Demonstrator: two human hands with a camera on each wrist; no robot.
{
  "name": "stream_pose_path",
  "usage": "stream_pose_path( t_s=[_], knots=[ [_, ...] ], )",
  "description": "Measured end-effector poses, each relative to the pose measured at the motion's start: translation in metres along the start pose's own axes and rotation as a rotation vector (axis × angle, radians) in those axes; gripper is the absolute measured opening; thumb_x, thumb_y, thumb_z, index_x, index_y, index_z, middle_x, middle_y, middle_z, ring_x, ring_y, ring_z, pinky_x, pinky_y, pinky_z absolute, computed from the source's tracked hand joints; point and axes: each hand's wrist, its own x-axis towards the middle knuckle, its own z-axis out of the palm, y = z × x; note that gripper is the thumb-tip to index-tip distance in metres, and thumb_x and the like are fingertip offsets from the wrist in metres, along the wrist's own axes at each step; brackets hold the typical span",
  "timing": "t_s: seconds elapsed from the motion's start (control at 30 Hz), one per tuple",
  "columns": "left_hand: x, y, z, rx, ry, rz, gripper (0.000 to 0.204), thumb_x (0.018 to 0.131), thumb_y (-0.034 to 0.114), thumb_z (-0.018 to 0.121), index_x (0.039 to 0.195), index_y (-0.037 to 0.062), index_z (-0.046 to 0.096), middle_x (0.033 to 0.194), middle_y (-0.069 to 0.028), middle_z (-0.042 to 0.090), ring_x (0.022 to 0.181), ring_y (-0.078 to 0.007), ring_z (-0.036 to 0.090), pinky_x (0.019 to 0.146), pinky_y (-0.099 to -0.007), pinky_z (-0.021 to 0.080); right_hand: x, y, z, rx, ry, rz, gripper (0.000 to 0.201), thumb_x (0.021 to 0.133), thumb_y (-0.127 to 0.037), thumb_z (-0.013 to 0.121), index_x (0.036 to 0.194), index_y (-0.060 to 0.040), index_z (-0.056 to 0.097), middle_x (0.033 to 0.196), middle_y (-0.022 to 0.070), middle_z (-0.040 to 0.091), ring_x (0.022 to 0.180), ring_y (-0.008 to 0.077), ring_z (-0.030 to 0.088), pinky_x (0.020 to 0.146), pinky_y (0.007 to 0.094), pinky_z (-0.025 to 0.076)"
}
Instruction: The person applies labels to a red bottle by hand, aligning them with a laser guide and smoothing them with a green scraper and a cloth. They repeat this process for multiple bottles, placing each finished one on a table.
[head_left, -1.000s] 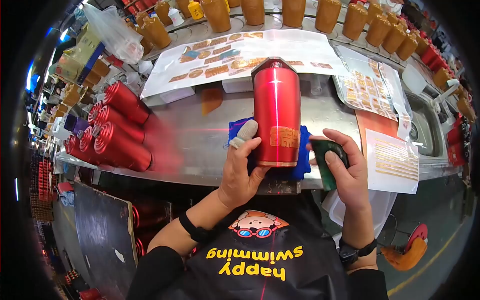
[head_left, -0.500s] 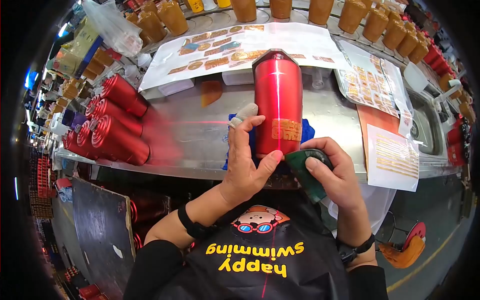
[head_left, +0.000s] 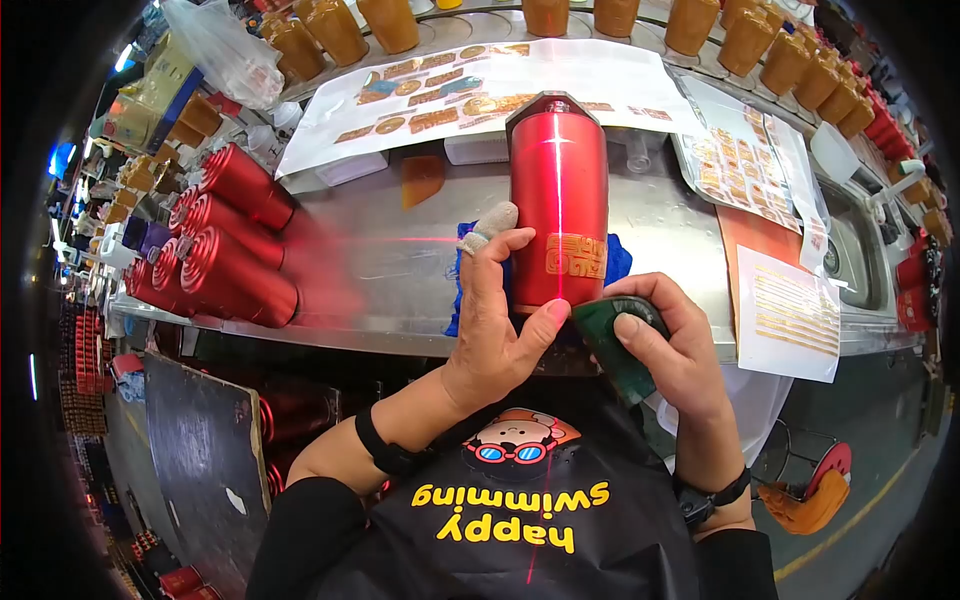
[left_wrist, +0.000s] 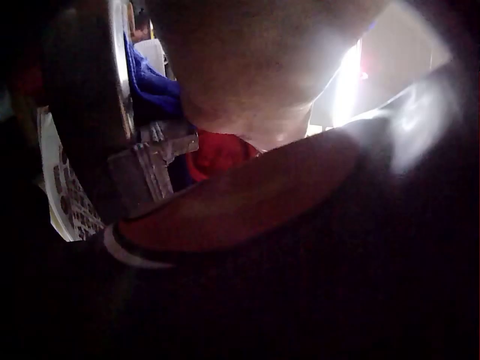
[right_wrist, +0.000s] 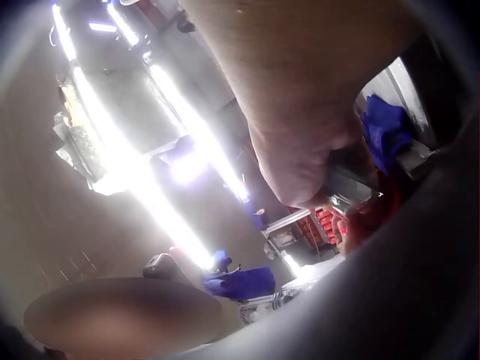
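Note:
A red metallic cylinder [head_left: 558,190] with a gold patterned label [head_left: 576,256] low on its side lies over a blue cloth [head_left: 618,262] at the bench's near edge. My left hand [head_left: 492,320] touches its left side and lower end, thumb and fingers spread; two fingers wear pale covers. My right hand [head_left: 672,345] pinches a dark green flat scraper [head_left: 618,350] between thumb and fingers, its corner close to the cylinder's lower right end. In the right wrist view the scraper [right_wrist: 349,187] shows partly under the hand.
Several red cylinders [head_left: 235,270] lie at the left of the metal bench [head_left: 670,200]. Behind are a white sheet of gold labels [head_left: 330,120] and brown jars [head_left: 690,25]. A tray of labels [head_left: 735,165], a sheet of gold strips [head_left: 790,315] and a sink [head_left: 850,255] are on the right.
The right hand and scraper have moved left, from beside the label to the cylinder's lower end. The left thumb has shifted along that end, and the label has turned slightly rightward.

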Motion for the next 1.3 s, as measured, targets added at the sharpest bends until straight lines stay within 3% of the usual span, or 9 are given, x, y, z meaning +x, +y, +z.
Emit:
stream_pose_path(
  t_s=[0.17,0.4,0.5,0.6,0.77,0.87,1.07,1.2,1.3],
  knots=[
    [0.001,0.005,-0.001,0.026,0.004,0.020,0.062,0.090,0.018,0.066,0.141,0.0025,0.033,0.145,-0.0185,0.032,0.137,-0.0273,0.031,0.116,-0.0377,0.020,-0.001,0.002,-0.002,-0.018,-0.010,-0.020,0.024,0.095,-0.010,0.058,0.115,0.0025,0.056,0.097,0.0052,0.065,0.087,0.0097,0.062,0.077,0.0253,0.051],
    [-0.004,0.000,-0.001,-0.119,-0.048,-0.102,0.056,0.096,0.013,0.060,0.142,0.0020,0.029,0.143,-0.0132,0.030,0.126,-0.0221,0.043,0.095,-0.0328,0.050,0.000,0.001,0.000,0.018,0.004,-0.007,0.022,0.096,-0.009,0.058,0.115,0.0026,0.056,0.097,0.0058,0.066,0.086,0.0097,0.063,0.076,0.0248,0.052],
    [-0.004,0.000,0.000,-0.101,-0.046,-0.078,0.056,0.097,0.012,0.059,0.143,0.0016,0.028,0.143,-0.0123,0.030,0.124,-0.0205,0.045,0.088,-0.0304,0.054,0.000,0.001,0.001,0.030,0.002,-0.006,0.022,0.096,-0.009,0.058,0.115,0.0026,0.056,0.096,0.0059,0.066,0.085,0.0098,0.063,0.076,0.0247,0.052],
    [-0.003,0.001,-0.001,-0.103,-0.041,-0.076,0.058,0.096,0.014,0.061,0.143,0.0013,0.029,0.144,-0.0137,0.030,0.128,-0.0216,0.040,0.097,-0.0324,0.049,0.000,0.002,0.000,0.027,0.002,-0.016,0.022,0.096,-0.009,0.058,0.115,0.0026,0.056,0.096,0.0057,0.066,0.085,0.0098,0.063,0.076,0.0248,0.052],
    [0.000,0.002,0.002,0.003,0.010,-0.002,0.061,0.093,0.019,0.064,0.142,0.0010,0.032,0.144,-0.0167,0.033,0.135,-0.0251,0.033,0.114,-0.0363,0.028,0.000,0.003,0.000,-0.012,0.005,-0.034,0.023,0.095,-0.010,0.058,0.115,0.0027,0.056,0.097,0.0054,0.066,0.086,0.0097,0.062,0.077,0.0251,0.051],
    [0.001,0.004,0.002,0.006,0.026,0.006,0.061,0.093,0.020,0.064,0.142,0.0014,0.032,0.144,-0.0174,0.033,0.136,-0.0265,0.033,0.116,-0.0369,0.022,-0.001,0.002,0.001,-0.018,0.005,-0.030,0.023,0.095,-0.010,0.058,0.115,0.0026,0.057,0.097,0.0053,0.065,0.087,0.0095,0.062,0.078,0.0251,0.051],
    [-0.001,-0.001,0.003,-0.055,0.007,-0.028,0.058,0.094,0.017,0.063,0.141,0.0020,0.033,0.148,-0.0188,0.030,0.137,-0.0274,0.033,0.114,-0.0375,0.025,-0.001,0.001,0.001,0.017,0.017,-0.008,0.022,0.095,-0.010,0.058,0.114,0.0026,0.057,0.097,0.0055,0.065,0.088,0.0096,0.062,0.078,0.0252,0.051],
    [-0.012,-0.003,0.000,-0.211,0.130,-0.016,0.046,0.089,0.014,0.067,0.128,0.0012,0.046,0.128,-0.0195,0.050,0.117,-0.0370,0.047,0.108,-0.0465,0.032,-0.002,0.003,-0.001,0.004,0.031,-0.012,0.022,0.095,-0.009,0.058,0.114,0.0022,0.057,0.097,0.0051,0.065,0.087,0.0093,0.061,0.078,0.0250,0.051],
    [-0.018,-0.012,-0.017,0.144,0.105,0.349,0.022,0.088,0.009,0.066,0.109,0.0066,0.059,0.102,-0.0130,0.064,0.099,-0.0353,0.053,0.097,-0.0507,0.041,-0.003,0.004,-0.004,0.001,0.043,-0.017,0.022,0.094,-0.009,0.058,0.113,0.0017,0.057,0.096,0.0045,0.065,0.086,0.0088,0.061,0.077,0.0245,0.050]
  ],
)
